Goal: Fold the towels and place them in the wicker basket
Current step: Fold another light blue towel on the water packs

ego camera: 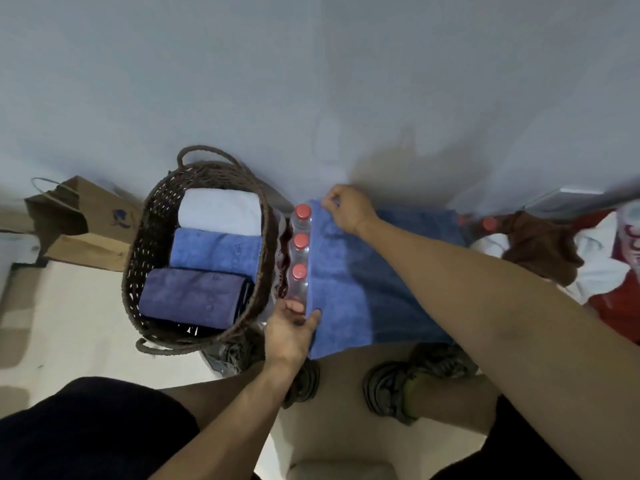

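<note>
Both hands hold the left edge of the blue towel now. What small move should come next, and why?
Probably carry that edge rightward to fold the spread blue terry towel in half: the left hand and right hand pinch its two left corners, and it lies flat.

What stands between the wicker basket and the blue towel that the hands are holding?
In the head view, a row of clear bottles with red caps stands between the wicker basket and the blue towel.
</note>
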Motion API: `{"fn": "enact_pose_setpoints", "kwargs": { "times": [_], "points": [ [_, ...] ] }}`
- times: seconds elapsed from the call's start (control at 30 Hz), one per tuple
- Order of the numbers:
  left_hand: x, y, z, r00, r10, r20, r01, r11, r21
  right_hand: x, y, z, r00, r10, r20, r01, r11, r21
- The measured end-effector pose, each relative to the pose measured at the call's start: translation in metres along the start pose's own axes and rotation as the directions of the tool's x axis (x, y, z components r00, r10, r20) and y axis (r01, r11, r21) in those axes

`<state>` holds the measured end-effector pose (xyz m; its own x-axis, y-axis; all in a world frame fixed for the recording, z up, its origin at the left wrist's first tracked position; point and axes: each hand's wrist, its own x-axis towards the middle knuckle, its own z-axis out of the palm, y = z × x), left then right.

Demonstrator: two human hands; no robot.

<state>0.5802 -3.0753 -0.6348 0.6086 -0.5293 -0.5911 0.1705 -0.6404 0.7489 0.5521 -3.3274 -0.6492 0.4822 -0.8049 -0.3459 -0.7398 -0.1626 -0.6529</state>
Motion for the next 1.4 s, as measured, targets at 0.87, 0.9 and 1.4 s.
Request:
{"fn": "enact_pose_setpoints", "kwargs": {
  "times": [0.87, 0.9, 1.4],
  "points": [
    [-0.029, -0.014, -0.003, 0.944, -0.272, 0.189, 0.267, 0.962, 0.052, 0.001, 0.006, 0.007, 0.997, 0.059, -0.056, -0.058, 0.998, 0.019],
    [-0.030, -0.015, -0.005, 0.947, -0.261, 0.187, 0.259, 0.965, 0.034, 0.001, 0.007, 0.007, 0.996, 0.058, -0.065, -0.057, 0.998, 0.017],
    [-0.026, -0.024, -0.029, 0.917, -0.365, 0.159, 0.355, 0.931, 0.090, -0.010, 0.017, 0.015, 0.969, -0.161, -0.187, 0.155, 0.987, -0.046]
  ]
}}
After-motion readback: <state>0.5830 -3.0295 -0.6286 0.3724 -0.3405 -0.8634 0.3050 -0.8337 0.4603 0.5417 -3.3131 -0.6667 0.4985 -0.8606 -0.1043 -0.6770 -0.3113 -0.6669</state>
